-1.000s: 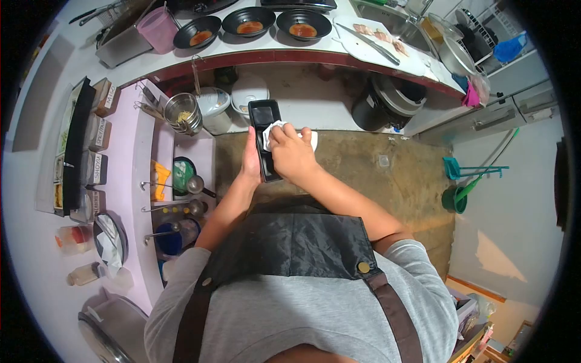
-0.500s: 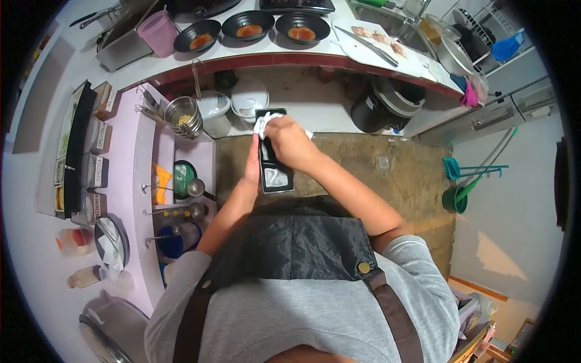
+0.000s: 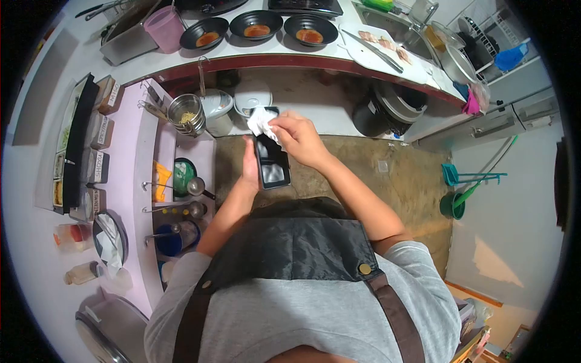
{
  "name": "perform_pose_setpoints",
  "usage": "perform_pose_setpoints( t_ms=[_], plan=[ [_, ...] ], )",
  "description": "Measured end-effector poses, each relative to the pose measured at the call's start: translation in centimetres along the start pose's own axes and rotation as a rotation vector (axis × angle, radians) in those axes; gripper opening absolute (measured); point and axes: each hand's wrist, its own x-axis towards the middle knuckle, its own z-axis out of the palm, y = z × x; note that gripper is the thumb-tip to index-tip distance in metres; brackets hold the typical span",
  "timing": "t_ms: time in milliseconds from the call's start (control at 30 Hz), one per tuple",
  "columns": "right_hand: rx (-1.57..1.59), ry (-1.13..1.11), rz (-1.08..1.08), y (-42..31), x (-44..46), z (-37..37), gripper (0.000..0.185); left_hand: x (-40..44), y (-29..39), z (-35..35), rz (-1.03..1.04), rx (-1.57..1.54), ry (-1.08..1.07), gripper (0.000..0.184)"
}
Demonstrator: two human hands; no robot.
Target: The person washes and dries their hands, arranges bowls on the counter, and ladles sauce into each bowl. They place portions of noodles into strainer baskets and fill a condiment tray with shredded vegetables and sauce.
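Observation:
My left hand (image 3: 249, 166) grips the left side of a long black rectangular plate (image 3: 273, 166). The plate is glossy, reflects light near its lower end and is held out in front of my apron. Between the pinched fingers of my right hand (image 3: 301, 138) is a crumpled white paper tissue (image 3: 262, 120), over the plate's far end. Whether the tissue touches the surface there, I cannot tell. The fingers of my left hand are partly hidden under the plate.
Three black bowls (image 3: 257, 30) with brown sauce stand on the counter, near a white cutting board (image 3: 357, 51) with a knife and meat slices. Lidded white tubs (image 3: 216, 109) and a black bin (image 3: 381, 115) sit below. A pink shelf (image 3: 136, 181) is at left.
My right hand has shifted slightly right and opened up its grip somewhat, so more of the tissue shows. The plate's far end tilts a little left. The camera view has shifted slightly.

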Motion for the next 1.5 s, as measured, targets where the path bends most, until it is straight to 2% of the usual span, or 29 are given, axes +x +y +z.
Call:
perform_pose_setpoints(
  t_ms=[33, 67, 100, 167, 200, 233, 300, 333, 367, 433, 467, 600, 667, 700, 767, 800, 867, 900, 967, 1000, 1033, 1133, 1167, 1233, 1267, 1367, 1400, 1467, 1500],
  plan=[
    [0.160, 0.108, -0.017, -0.3, 0.1, 0.4, 0.014, 0.0, -0.3, -0.1, -0.022, 0.000, 0.071, 0.072],
    [0.002, 0.118, -0.066, 0.6, 0.1, 1.7, 0.022, 0.4, -0.6, -0.4, -0.049, 0.000, 0.050, 0.074],
    [-0.124, 0.070, -0.078, 0.6, -0.2, 2.5, 0.027, 0.5, -0.4, 2.2, 0.103, 0.023, 0.196, 0.072],
    [-0.192, 0.267, -0.252, 0.4, -1.1, 5.6, 0.027, 1.8, 0.1, 0.1, 0.191, 0.026, 0.144, 0.069],
    [-0.093, 0.095, -0.099, -1.0, -1.8, 5.4, 0.019, 0.9, 1.2, 1.6, 0.203, 0.074, 0.303, 0.066],
    [-0.083, 0.084, -0.104, -1.5, -1.8, 4.6, 0.019, 0.9, 2.2, 0.3, 0.167, -0.062, 0.133, 0.065],
    [-0.300, -0.300, -0.111, -1.7, -2.1, 3.0, 0.021, 1.3, 3.0, -0.9, 0.256, -0.132, 0.231, 0.067],
    [-0.235, -0.173, -0.146, -1.6, -2.5, 2.5, 0.019, 0.8, 3.5, -1.4, 0.258, -0.112, 0.079, 0.069],
    [-0.232, -0.176, -0.146, -1.8, -2.2, 2.2, 0.019, 0.7, 3.9, -1.6, 0.263, -0.088, 0.026, 0.070],
    [-0.191, 0.231, -0.068, -2.8, -1.4, 1.2, 0.020, 0.0, 4.7, 1.5, 0.284, -0.093, 0.168, 0.067],
    [-0.196, 0.255, -0.054, -3.0, -1.1, 0.9, 0.021, -0.2, 5.1, 1.2, 0.291, -0.065, 0.070, 0.066],
    [-0.220, 0.386, -0.048, -3.4, -0.3, 1.9, 0.021, -1.0, 5.3, 2.4, 0.258, -0.020, -0.024, 0.068],
    [-0.194, 0.253, -0.283, -3.2, -0.1, 3.3, 0.025, -1.1, 5.3, 3.8, 0.279, -0.006, 0.146, 0.071],
    [-0.205, 0.031, -0.317, -2.7, 0.0, 4.6, 0.026, -0.8, 5.4, 1.1, 0.266, 0.047, -0.045, 0.073],
    [-0.373, -0.014, -0.335, -2.4, 0.5, 6.5, 0.026, -0.4, 4.9, -0.9, 0.212, -0.006, -0.230, 0.073],
    [-0.378, -0.013, -0.333, -2.3, 0.4, 6.5, 0.026, -0.7, 4.9, -0.5, 0.209, -0.009, -0.234, 0.073],
    [-0.610, -0.047, -0.266, -2.4, 0.7, 6.7, 0.024, -1.4, 5.4, 0.5, 0.213, 0.045, -0.048, 0.071],
    [-0.612, -0.046, -0.263, -2.5, 0.4, 7.3, 0.024, -1.5, 5.6, -0.2, 0.210, 0.044, -0.049, 0.071],
    [-0.829, -0.001, -0.097, -2.7, -0.4, 8.9, 0.026, -1.3, 6.1, -1.4, 0.184, 0.187, -0.148, 0.071],
    [-0.776, 0.112, -0.115, -2.7, -0.7, 9.5, 0.020, -1.1, 6.2, -1.6, 0.220, 0.249, -0.074, 0.072],
    [-0.779, 0.114, -0.113, -2.6, -0.9, 9.6, 0.020, -1.0, 6.3, -1.8, 0.219, 0.248, -0.077, 0.072],
    [-0.272, -0.072, -0.109, -4.1, -0.6, 8.3, 0.018, -1.4, 6.6, -2.6, 0.135, 0.223, -0.132, 0.076],
    [-0.274, -0.064, -0.100, -3.7, -0.3, 8.4, 0.018, -1.5, 6.5, -2.2, 0.116, 0.167, -0.214, 0.079],
    [-0.365, 0.087, -0.146, -2.5, 0.2, 8.4, 0.029, -1.1, 5.5, -1.1, 0.260, 0.216, 0.019, 0.079],
    [-0.477, 0.092, -0.086, -3.0, 0.2, 7.7, 0.029, -1.3, 5.9, -1.2, 0.138, 0.120, -0.100, 0.077],
    [-0.659, 0.092, 0.027, -3.4, -1.1, 8.4, 0.027, -0.4, 6.5, -2.2, 0.120, 0.152, -0.201, 0.076],
    [-0.525, 0.059, 0.005, -3.3, -1.4, 8.3, 0.027, -0.3, 6.3, -2.0, 0.109, 0.154, -0.205, 0.076],
    [-0.586, 0.115, 0.016, -2.9, -0.5, 6.7, 0.027, -0.5, 5.4, -0.7, 0.061, 0.232, -0.098, 0.075],
    [-0.644, 0.154, 0.016, -2.9, -0.4, 6.0, 0.028, -0.4, 4.6, -0.5, 0.125, 0.332, -0.034, 0.073]
  ],
)
